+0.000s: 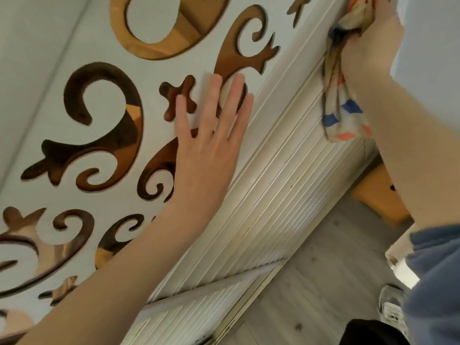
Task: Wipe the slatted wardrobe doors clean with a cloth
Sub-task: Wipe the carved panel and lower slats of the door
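Observation:
A white slatted wardrobe door (278, 195) runs diagonally from the lower left to the upper right. My right hand (371, 46) grips a cream cloth (341, 108) with blue and orange marks and holds it against the door's top end; the rest of the cloth hangs down over the slats. My left hand (211, 135) lies flat with straight fingers on the white panel with brown swirl cut-outs (99, 100), just left of the slatted door.
A second slatted panel (199, 312) sits below the first. Grey wood-look floor (323, 270) lies to the lower right, with an orange-brown object (380, 195) on it and a shoe (390, 305) near my blue sleeve (435, 282).

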